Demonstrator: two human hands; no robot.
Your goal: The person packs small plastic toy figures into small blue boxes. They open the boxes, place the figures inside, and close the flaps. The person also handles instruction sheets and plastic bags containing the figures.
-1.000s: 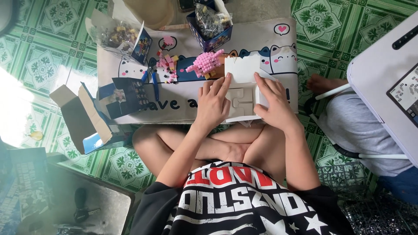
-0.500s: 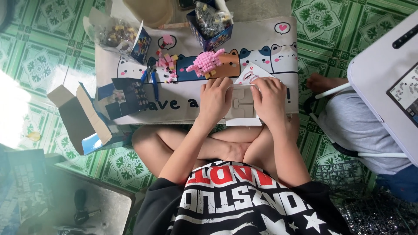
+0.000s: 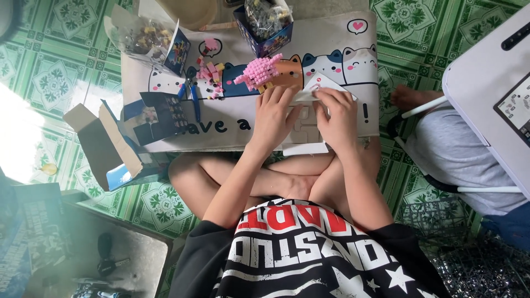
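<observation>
Head cam: my left hand [image 3: 274, 116] lies flat, fingers together, pressing a white paper sheet [image 3: 323, 84] on the cat-print mat [image 3: 243, 124]. Right hand [image 3: 338, 117] curled, fingertips pinching the sheet's edge. Forearms angled in over crossed legs. Pink brick figure [image 3: 258, 72] just beyond left fingers, blue pliers [image 3: 192, 95] further left.

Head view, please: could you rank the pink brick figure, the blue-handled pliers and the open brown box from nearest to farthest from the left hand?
From the left hand:
1. Pink brick figure, just beyond the fingers on the mat.
2. Blue-handled pliers, further left on the mat.
3. Open brown box, off the mat's left edge, on the floor.
</observation>
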